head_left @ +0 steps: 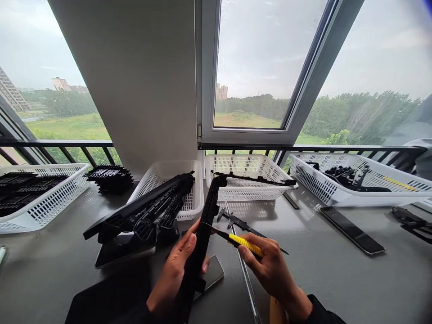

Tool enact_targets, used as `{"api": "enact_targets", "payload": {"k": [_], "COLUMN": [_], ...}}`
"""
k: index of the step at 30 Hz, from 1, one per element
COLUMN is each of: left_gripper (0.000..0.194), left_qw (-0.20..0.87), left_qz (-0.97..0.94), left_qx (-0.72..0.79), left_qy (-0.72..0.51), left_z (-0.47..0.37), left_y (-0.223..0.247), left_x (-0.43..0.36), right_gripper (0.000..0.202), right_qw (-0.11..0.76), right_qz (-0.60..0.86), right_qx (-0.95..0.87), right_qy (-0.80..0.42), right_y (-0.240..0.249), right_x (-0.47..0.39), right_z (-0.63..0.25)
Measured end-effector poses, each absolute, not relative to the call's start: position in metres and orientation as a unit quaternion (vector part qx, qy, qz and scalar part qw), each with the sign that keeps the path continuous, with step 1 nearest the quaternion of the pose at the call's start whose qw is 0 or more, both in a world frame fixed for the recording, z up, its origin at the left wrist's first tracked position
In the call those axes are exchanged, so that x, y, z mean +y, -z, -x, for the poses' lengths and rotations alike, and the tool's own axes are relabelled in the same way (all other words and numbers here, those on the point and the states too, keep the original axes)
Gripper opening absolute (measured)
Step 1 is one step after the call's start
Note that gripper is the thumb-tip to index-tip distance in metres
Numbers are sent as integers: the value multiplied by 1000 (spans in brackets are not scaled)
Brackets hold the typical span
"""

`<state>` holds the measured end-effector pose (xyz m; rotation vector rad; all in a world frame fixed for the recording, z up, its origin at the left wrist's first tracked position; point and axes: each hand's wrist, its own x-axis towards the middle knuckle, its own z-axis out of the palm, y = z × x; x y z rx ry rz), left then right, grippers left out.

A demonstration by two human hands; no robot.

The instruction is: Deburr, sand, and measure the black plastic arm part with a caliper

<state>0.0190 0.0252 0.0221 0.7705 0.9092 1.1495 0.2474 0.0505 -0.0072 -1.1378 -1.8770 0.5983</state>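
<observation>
Knife (248, 244) gripped in your right hand (275, 265) and long black strip (206, 210) grasped in your left hand (177, 261) above the table (303, 274), you would do best to work lightly at a low angle, steering it away from your holding thumb (191, 242).
</observation>
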Motion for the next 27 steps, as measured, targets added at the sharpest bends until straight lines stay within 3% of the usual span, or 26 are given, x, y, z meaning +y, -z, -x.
{"api": "enact_targets", "payload": {"k": [6, 14, 27], "left_gripper": [70, 82, 67], "left_qw": [671, 679, 604], "left_qz": [-319, -331, -398], "left_qx": [401, 412, 390], "left_qy": [-536, -509, -570], "left_z": [-22, -24, -25], "left_y": [-24, -27, -6], "left_x": [24, 20, 27], "right_gripper": [31, 35, 41], "right_qw": [414, 425, 408], "right_qz": [437, 444, 454], "right_qx": [-757, -746, -751], "right_qy": [-254, -257, -251], "right_y": [8, 10, 24], "right_x": [49, 50, 51], "right_z": [-245, -248, -242]}}
